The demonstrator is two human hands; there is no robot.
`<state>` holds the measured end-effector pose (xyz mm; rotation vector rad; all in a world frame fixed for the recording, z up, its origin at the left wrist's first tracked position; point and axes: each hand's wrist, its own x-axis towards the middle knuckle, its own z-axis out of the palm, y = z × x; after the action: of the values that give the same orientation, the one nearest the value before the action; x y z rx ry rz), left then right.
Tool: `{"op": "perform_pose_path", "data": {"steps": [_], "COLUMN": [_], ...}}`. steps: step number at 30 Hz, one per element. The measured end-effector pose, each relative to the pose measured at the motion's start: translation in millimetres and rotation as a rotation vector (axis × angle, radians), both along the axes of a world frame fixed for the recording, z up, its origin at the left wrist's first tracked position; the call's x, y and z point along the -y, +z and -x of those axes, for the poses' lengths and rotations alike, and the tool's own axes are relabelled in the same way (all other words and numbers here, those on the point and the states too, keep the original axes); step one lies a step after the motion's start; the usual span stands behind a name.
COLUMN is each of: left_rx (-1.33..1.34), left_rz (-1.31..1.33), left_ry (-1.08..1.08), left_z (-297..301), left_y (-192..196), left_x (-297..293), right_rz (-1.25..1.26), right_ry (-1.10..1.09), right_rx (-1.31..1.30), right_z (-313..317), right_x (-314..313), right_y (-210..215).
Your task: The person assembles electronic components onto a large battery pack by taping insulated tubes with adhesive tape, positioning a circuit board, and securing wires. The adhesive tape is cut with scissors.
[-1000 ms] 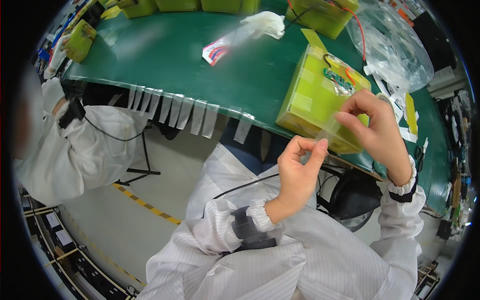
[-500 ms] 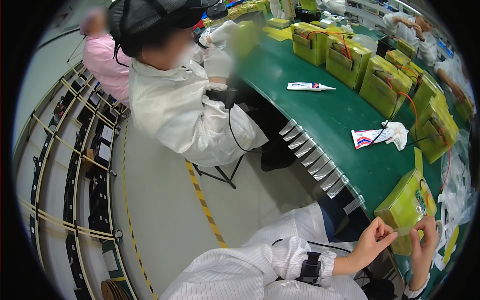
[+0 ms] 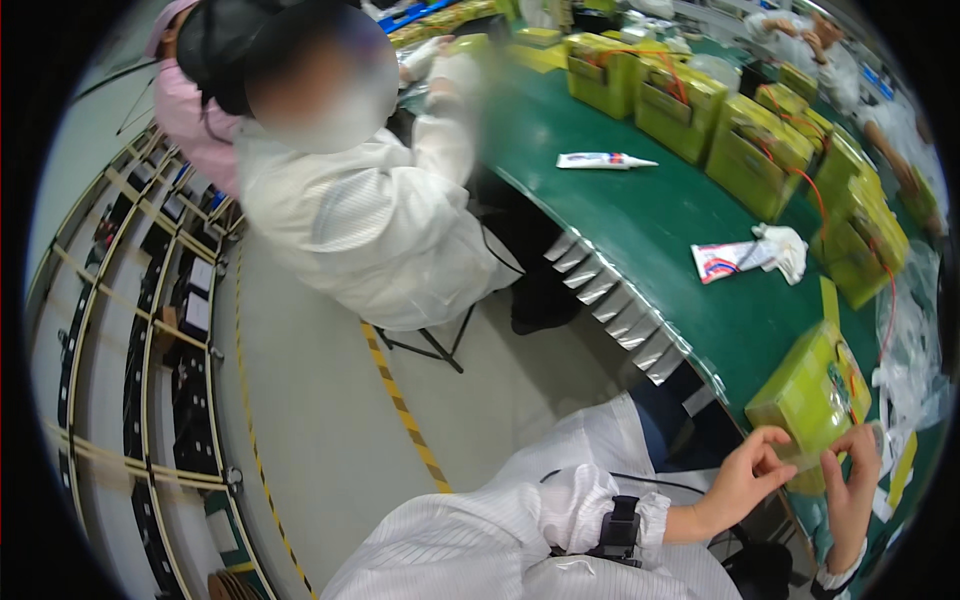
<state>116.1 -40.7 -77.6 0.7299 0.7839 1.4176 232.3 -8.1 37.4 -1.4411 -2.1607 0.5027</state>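
Both my hands are at the near right edge of the green table, in front of a yellow-green wrapped box [image 3: 800,385] with wires and a small green board on its side. My left hand [image 3: 748,480] pinches one end of a short, clear strip of tape [image 3: 810,463]. The other end is between the thumb and finger of my right hand [image 3: 852,482]. The strip is stretched between them, close to the box's lower side; whether it touches the box I cannot tell.
Silvery tape strips [image 3: 620,310] hang along the table edge [image 3: 690,350]. A white tube [image 3: 605,161], another tube [image 3: 725,262] and a crumpled white cloth [image 3: 785,252] lie on top. Several wired yellow-green boxes [image 3: 760,150] line the far side. A co-worker [image 3: 350,220] sits at the left.
The view has shifted slightly, so the table and boxes sit a little further left and up. My hands keep the same pinch on the tape. The co-worker leans further toward the table.
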Motion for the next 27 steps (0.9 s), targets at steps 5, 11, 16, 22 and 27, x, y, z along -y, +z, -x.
{"op": "perform_pose_path", "data": {"steps": [5, 11, 16, 22, 27], "left_rx": [0.017, 0.101, 0.098, 0.093, 0.102], "left_rz": [-0.017, 0.017, 0.019, 0.039, 0.013], "left_ry": [0.195, 0.064, 0.051, 0.024, 0.061], "left_z": [9, 11, 7, 2, 1], "left_y": [-1, 2, 5, 5, 2], "left_x": [-8, -9, -7, -6, -8], "right_rz": [-0.017, 0.074, 0.065, 0.162, 0.169], "right_ry": [0.121, 0.078, 0.092, 0.069, 0.085], "right_rx": [0.006, -0.008, -0.028, 0.009, 0.001], "right_z": [6, -1, -6, -13, -11], "right_x": [-31, -29, -32, -31, -35], "right_y": [-12, -7, -9, -6, -11]}}
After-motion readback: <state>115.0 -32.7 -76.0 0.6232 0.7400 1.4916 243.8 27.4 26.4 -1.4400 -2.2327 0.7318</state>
